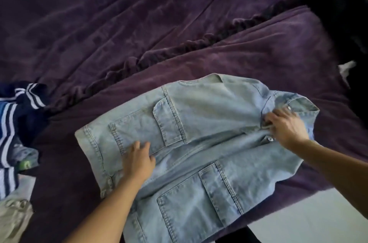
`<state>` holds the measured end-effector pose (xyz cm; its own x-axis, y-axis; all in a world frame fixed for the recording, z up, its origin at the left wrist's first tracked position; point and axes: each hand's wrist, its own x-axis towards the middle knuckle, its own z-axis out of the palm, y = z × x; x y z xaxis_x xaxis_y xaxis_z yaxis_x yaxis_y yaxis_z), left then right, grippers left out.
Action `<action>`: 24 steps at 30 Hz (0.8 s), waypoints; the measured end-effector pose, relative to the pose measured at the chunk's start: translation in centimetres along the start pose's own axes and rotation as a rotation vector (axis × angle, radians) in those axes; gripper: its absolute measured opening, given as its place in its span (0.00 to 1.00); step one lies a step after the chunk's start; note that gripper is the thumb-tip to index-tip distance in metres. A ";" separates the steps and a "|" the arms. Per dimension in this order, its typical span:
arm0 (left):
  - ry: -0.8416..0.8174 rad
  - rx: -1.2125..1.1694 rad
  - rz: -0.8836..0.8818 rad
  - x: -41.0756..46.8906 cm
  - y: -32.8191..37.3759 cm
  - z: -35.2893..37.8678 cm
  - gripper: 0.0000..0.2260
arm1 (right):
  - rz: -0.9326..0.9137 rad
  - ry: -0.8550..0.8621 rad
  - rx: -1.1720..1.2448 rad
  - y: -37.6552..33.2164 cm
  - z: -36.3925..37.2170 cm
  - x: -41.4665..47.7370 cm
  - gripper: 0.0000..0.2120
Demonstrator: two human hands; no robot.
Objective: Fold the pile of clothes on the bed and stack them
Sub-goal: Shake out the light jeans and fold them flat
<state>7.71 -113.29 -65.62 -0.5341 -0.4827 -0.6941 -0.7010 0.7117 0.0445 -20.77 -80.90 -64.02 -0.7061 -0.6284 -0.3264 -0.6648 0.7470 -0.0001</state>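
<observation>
Pinching the front edge of the denim jacket (pixel 199 107) just below its collar, the right hand (pixel 284 127) curls its fingers into the fabric beside a button. The left hand (pixel 139 161) lies flat, fingers straight, on a lower pocket, grasping nothing. The jacket is spread front-up on the purple bedspread (pixel 99 23), near the bed's edge. A navy striped garment (pixel 12 123) and a pale garment (pixel 14 219) lie at the left; a black garment (pixel 342 13) sits far right
</observation>
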 end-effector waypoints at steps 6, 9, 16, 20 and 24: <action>0.166 -0.025 0.088 1.8 0.1 -3.1 0.18 | 0.106 -0.138 -0.038 -2.5 -2.5 2.8 0.07; 0.364 -0.093 0.127 5.4 -0.2 -5.7 0.17 | 0.138 0.169 0.244 -6.1 -3.3 9.0 0.07; 0.369 0.055 -0.009 12.5 -3.3 -8.3 0.13 | 0.202 -0.077 0.033 -7.0 -0.7 16.0 0.13; 0.595 -0.166 0.053 13.5 -3.1 -11.1 0.05 | 0.347 0.115 0.186 -4.6 -3.9 19.4 0.16; 0.637 -0.178 0.008 17.1 -0.8 -14.6 0.07 | 0.203 0.267 0.066 -4.3 -6.7 22.6 0.18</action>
<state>-7.75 -129.56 -67.00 -0.6765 -0.7241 -0.1344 -0.7339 0.6478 0.2042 -35.49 -99.70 -65.09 -0.8673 -0.4932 -0.0675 -0.4927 0.8699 -0.0244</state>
